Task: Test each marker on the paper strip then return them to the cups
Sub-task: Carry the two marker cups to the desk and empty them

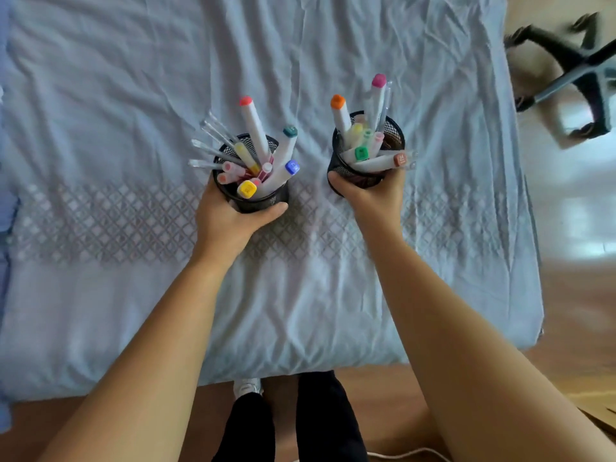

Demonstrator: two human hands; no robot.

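Observation:
Two black mesh cups full of markers are held over a pale blue bedsheet (133, 311). My left hand (230, 216) grips the left cup (263, 198), which holds white-bodied markers with coral, teal, blue and yellow caps and several clear pens. My right hand (373, 191) grips the right cup (393, 135), with orange, pink, green and brown-capped markers (376, 163) inside. The two cups are apart, side by side. No paper strip is visible.
The sheet is wrinkled, with a diamond-patterned band (116, 221) across its middle. The bed's edge runs along the bottom and right. An office chair base (576, 78) stands on the wooden floor at upper right. My legs and a white shoe (246, 388) are below.

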